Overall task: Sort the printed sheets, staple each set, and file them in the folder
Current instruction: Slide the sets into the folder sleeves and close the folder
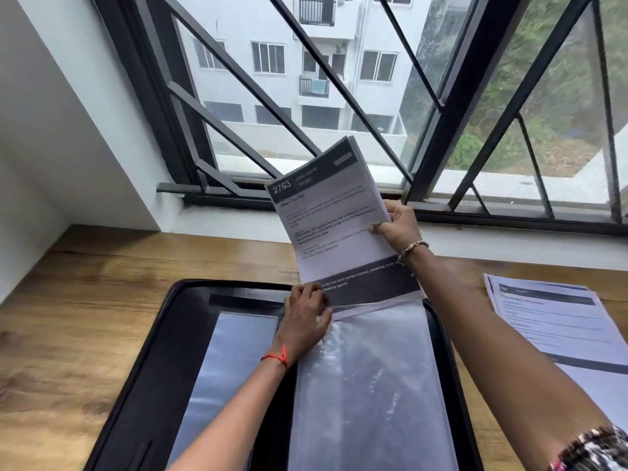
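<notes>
An open black folder [142,385] lies on the wooden desk, with clear plastic sleeves on both sides. A set of printed sheets [333,229] headed "2763" stands tilted over the right sleeve [370,385], its bottom edge at the sleeve's top opening. My right hand [397,226] pinches the set's right edge halfway up. My left hand [306,317] grips the top left corner of the sleeve beside the sheets' lower left corner. No stapler is in view.
A second pile of printed sheets [557,331] lies on the desk at the right. The wooden desk [68,317] runs to a white wall on the left and a barred window [306,96] behind.
</notes>
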